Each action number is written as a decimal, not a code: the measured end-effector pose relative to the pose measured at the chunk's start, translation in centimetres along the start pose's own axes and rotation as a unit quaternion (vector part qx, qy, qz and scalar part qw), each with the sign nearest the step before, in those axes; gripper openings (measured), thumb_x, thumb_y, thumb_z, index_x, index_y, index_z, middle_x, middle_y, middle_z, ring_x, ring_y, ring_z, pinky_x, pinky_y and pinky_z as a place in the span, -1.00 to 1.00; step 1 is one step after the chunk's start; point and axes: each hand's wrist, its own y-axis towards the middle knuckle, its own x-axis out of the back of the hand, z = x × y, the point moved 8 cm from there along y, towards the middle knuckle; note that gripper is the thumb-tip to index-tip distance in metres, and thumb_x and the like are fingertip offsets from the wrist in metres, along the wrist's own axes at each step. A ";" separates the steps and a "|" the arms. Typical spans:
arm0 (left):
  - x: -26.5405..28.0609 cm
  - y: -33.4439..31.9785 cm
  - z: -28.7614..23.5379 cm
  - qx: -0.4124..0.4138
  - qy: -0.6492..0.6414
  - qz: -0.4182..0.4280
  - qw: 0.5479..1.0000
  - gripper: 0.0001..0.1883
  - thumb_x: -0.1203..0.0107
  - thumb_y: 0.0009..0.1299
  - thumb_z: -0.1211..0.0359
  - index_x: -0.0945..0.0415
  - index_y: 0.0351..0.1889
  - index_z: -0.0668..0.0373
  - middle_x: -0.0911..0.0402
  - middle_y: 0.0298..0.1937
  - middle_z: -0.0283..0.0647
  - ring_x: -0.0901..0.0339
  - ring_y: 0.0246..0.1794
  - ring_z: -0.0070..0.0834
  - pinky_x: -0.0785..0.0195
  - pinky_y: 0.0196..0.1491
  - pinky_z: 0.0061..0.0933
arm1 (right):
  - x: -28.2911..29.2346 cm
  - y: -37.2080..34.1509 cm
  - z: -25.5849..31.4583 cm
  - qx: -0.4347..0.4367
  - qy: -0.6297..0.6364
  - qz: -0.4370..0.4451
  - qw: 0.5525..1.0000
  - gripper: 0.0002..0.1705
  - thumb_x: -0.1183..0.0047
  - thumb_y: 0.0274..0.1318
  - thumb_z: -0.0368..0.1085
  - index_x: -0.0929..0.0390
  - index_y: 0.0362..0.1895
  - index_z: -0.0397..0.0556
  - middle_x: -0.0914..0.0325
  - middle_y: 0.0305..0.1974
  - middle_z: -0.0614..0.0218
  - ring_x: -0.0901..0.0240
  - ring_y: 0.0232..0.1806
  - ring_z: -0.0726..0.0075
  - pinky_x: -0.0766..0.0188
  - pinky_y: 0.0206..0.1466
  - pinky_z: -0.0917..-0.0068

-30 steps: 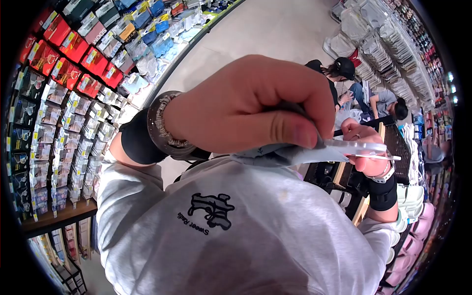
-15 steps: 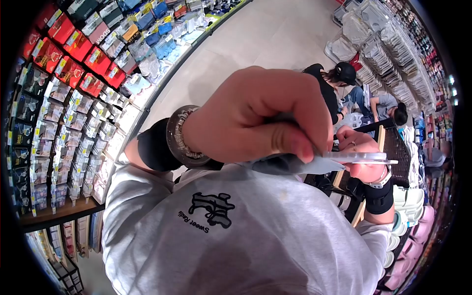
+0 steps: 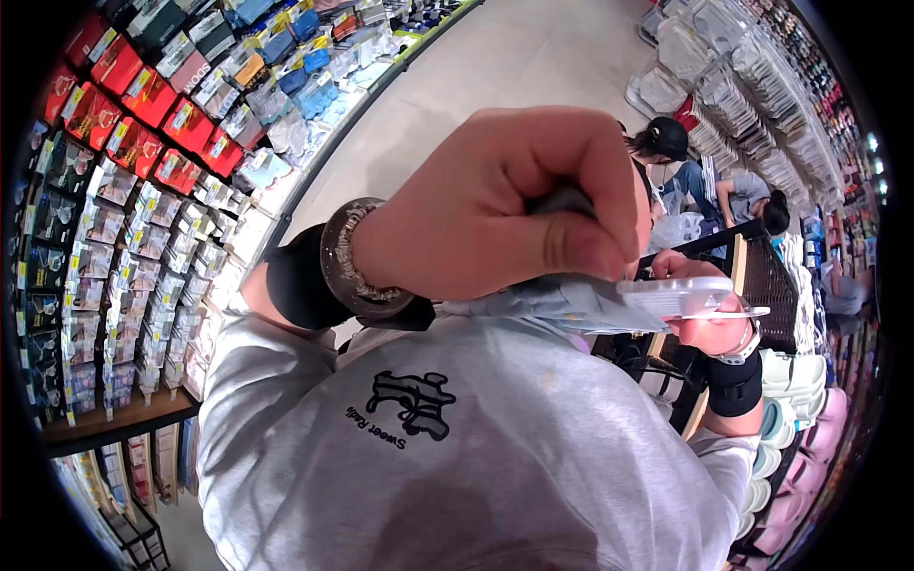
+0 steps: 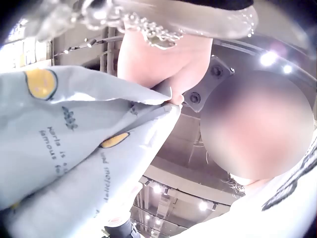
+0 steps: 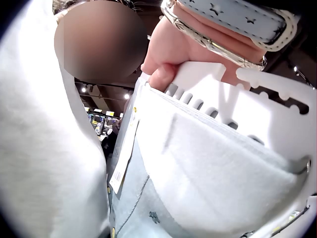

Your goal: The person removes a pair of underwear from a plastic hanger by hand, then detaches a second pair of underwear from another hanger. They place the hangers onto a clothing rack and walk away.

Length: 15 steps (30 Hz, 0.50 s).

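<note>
In the head view my left hand (image 3: 495, 205) is raised in front of the chest, thumb and curled forefinger pinching a light blue-grey printed sheet (image 3: 562, 300). The left wrist view shows this sheet (image 4: 59, 129) hanging in folds, with yellow fruit shapes and small lettering. My right hand (image 3: 705, 305) is at the far end of the sheet, gripping a white plastic piece (image 3: 681, 297). In the right wrist view the plastic piece (image 5: 208, 106) has a row of notches and lies against the sheet's white face (image 5: 223, 163). A white tag (image 5: 124, 161) hangs beside it.
Racks of packaged goods (image 3: 105, 276) stand on the left, with red packs (image 3: 119, 143) above. Two people (image 3: 666, 143) crouch behind the right hand, near shelves of white goods (image 3: 733, 95). Pink and pale containers (image 3: 804, 457) line the lower right.
My left hand dipped and came back up, ending slightly farther right, still pinching the sheet. The white plastic piece has tilted, showing more of its ridged side.
</note>
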 end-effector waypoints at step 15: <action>0.3 0.1 0.6 0.110 -0.015 0.033 0.993 -0.72 -0.20 0.10 0.27 -0.36 -0.51 0.26 -0.45 -0.48 -0.22 -0.45 -0.46 -0.54 -0.44 -0.20 -0.42 | 0.3 0.0 0.7 -0.025 -0.022 0.057 0.998 -0.54 -0.04 -0.05 0.07 -0.55 -0.36 -0.11 -0.50 -0.60 0.41 -0.22 -0.70 0.40 -0.05 -0.40 0.41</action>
